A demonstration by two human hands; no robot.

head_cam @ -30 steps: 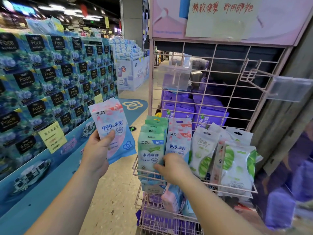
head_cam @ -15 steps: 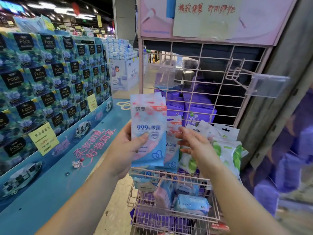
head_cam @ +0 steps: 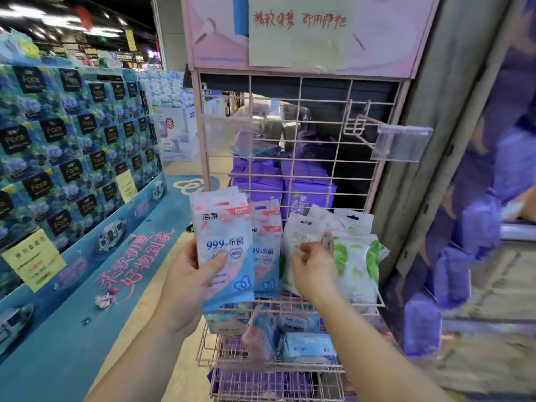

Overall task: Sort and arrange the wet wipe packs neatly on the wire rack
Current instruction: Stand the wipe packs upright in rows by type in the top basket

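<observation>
1. Hidden or unclear: the held pack [head_cam: 222, 248] covers the left end of the upper basket [head_cam: 374, 303] of the wire rack [head_cam: 298, 134]; the right hand [head_cam: 314, 274] covers the lower part of a white pack [head_cam: 293, 242]. The right margin of the view is blurred violet and cannot be read. The small print on every pack is illegible.
2. Upper basket: a pink-and-blue pack [head_cam: 265, 248] stands upright just left of the white pack; a white-and-green pack [head_cam: 358, 265] leans at the basket's right end, touching the front rail.
3. Lower basket [head_cam: 208, 355]: several blue packs [head_cam: 307, 345] lie flat or tilted, loosely heaped; the left front corner shows bare wire.
4. Open room: the rack's grid panel above the packs is free, carrying only an empty hook with a clear label holder [head_cam: 401, 142]. A blue display base [head_cam: 72, 300] stands to the left across a strip of floor.
5. Left hand [head_cam: 188, 282]: raised before the basket's left end, clasping the held pack upright, thumb across its face, fingers behind.
6. Right hand: reaching from below right, fingers curled against the white pack; whether it grips that pack cannot be told.
</observation>
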